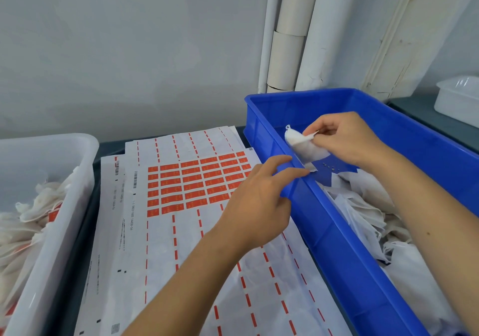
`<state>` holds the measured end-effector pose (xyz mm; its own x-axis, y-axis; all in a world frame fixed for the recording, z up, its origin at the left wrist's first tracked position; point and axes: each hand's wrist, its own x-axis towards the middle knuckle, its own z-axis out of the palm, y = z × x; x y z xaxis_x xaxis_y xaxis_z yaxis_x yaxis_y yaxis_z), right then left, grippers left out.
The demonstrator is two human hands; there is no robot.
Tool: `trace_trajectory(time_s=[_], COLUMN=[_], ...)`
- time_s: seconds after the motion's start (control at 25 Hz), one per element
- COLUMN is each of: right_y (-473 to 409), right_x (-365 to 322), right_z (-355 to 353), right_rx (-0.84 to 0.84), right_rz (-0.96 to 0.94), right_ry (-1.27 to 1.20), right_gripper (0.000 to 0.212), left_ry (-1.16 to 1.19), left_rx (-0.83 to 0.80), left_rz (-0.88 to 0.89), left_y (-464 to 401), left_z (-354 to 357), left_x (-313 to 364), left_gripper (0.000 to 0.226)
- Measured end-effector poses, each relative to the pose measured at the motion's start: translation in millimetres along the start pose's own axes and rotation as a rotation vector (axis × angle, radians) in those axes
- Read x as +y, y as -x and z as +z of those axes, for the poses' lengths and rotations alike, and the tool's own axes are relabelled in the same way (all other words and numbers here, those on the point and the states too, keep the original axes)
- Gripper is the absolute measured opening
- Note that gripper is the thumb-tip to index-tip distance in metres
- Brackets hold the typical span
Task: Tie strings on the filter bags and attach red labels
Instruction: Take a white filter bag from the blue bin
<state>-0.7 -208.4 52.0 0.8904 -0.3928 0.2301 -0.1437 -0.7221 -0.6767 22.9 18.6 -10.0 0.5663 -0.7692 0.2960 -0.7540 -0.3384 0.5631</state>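
Your right hand (347, 138) is over the blue crate (337, 232), fingers curled, pinching the upper edge of a white filter bag (303, 146) between thumb and fingertips. The bag hangs tilted above the crate's left wall, with a small loop of string (287, 127) at its top left corner.

Your left hand (259, 200) sits over the label sheet, fingers spread and loosely extended. Its index fingertip reaches the bag's lower corner at the crate rim. Can't tell whether it actually grips that corner or only touches it.

The red labels (197, 182) are still on the white sheet (181, 271), a grid in the sheet's middle, lying flat on the dark table (75, 271) between the two bins. Rows above and below the grid are peeled; only thin red strips remain there.

More loose white filter bags (363, 211) are piled in the near end of the blue crate. A translucent white bin (64, 206) on your left holds bags (31, 219) with red tags visible among them. A white tray (458, 99) sits far right, beside the wall pipes (287, 32).
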Motion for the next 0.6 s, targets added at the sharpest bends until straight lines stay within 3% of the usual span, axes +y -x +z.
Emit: trace_trajectory(time_s=[0.2, 0.28, 0.4, 0.6], right_y=[3.4, 4.8, 5.1, 5.2], right_x=[-25.9, -41.5, -68.4, -95.7], right_z=[-20.3, -19.4, -5.5, 40.1], right_rx=[0.05, 0.036, -0.054, -0.246], right_rz=[-0.07, -0.119, -0.209, -0.242], right_ry=[-0.205, -0.325, -0.516, -0.57], right_gripper=[0.025, 0.027, 0.031, 0.027], left_ry=[0.41, 0.55, 0.767, 0.973], left_rx=[0.161, 0.221, 0.271, 0.498], left_rz=[-0.171, -0.246, -0.279, -0.296], left_y=[-8.1, -17.7, -25.5, 1.5], left_z=[-9.5, -19.9, -39.2, -58.7], left_x=[0.3, -0.3, -6.4, -28.5], left_gripper=[0.042, 0.048, 0.053, 0.027])
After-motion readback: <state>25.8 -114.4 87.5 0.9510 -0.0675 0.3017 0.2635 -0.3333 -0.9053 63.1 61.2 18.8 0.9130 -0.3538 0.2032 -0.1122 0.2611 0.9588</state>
